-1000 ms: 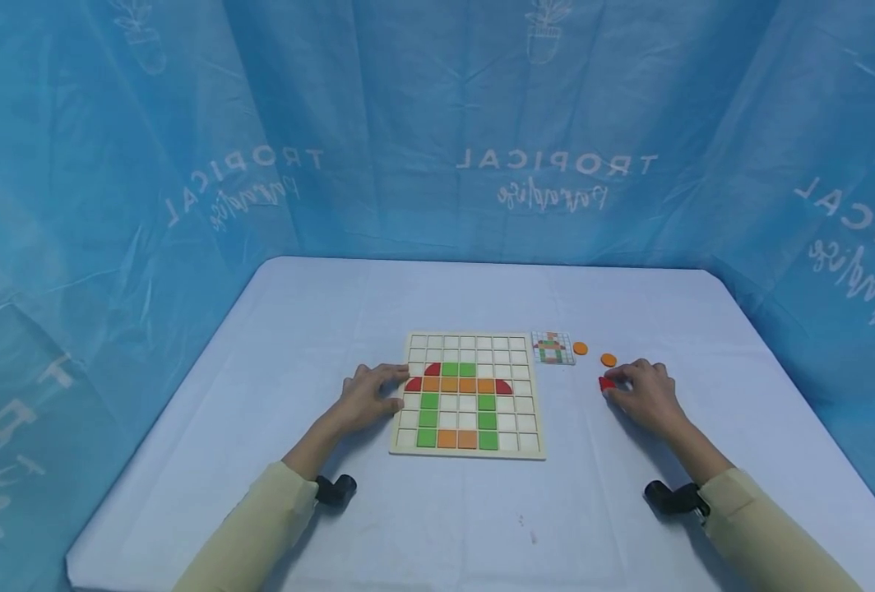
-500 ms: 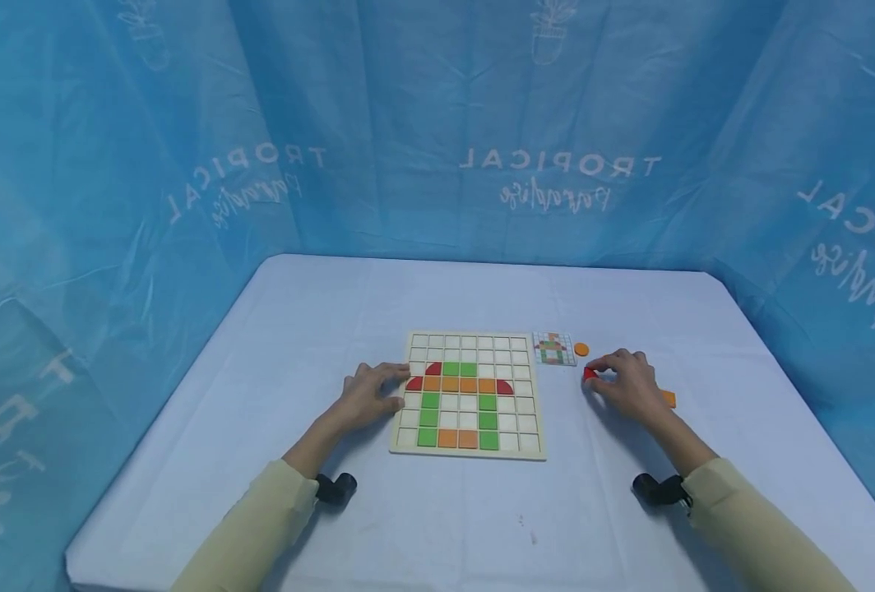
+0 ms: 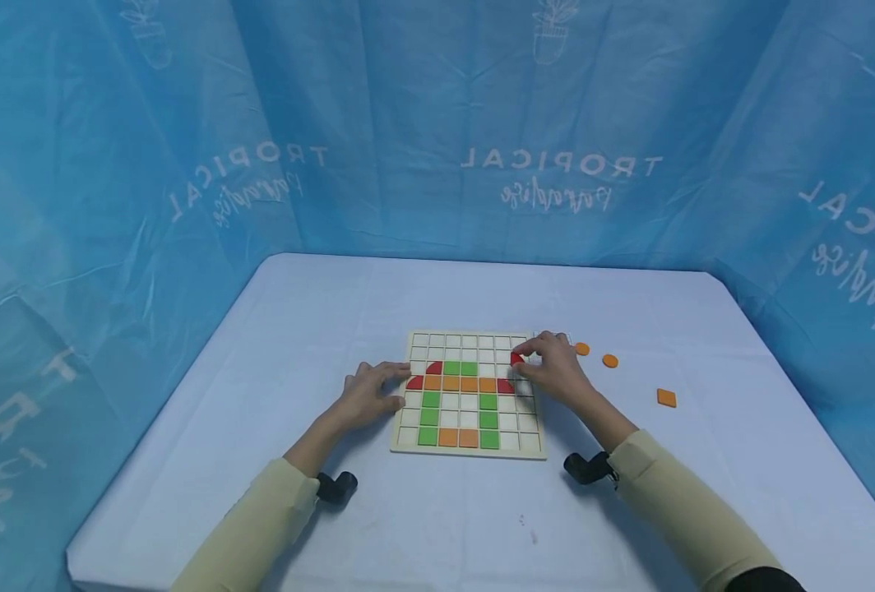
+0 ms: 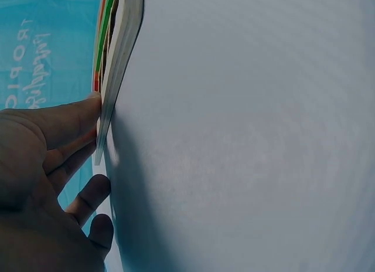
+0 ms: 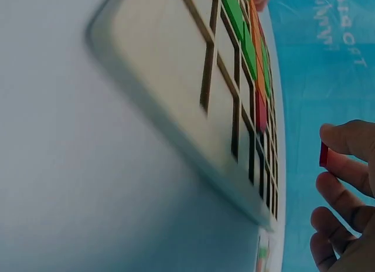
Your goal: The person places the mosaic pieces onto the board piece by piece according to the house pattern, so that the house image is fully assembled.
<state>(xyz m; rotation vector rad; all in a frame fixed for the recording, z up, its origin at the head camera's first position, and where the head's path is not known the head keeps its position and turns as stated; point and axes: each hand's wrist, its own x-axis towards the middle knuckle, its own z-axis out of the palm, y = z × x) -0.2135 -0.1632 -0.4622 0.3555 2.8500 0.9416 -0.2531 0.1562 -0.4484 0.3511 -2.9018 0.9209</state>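
Note:
A cream grid board (image 3: 467,455) lies on the table, set with green and orange square tiles and red quarter-round tiles. My left hand (image 3: 367,397) rests at its left edge; in the left wrist view the thumb (image 4: 70,121) touches the board's side and the fingers are spread apart. Over the board's upper right part, my right hand (image 3: 556,367) pinches a small red tile (image 3: 516,358) between thumb and fingertips. The right wrist view shows that red tile (image 5: 323,155) edge-on, held apart from the board.
Two orange round tiles (image 3: 610,361) and an orange square tile (image 3: 666,398) lie on the white tablecloth to the right. A small pattern card is mostly hidden behind my right hand. A blue curtain (image 3: 437,123) surrounds the table.
My right hand has carried the red tile leftward from the right of the table to over the board, uncovering the orange square. My left hand stays at the board's edge.

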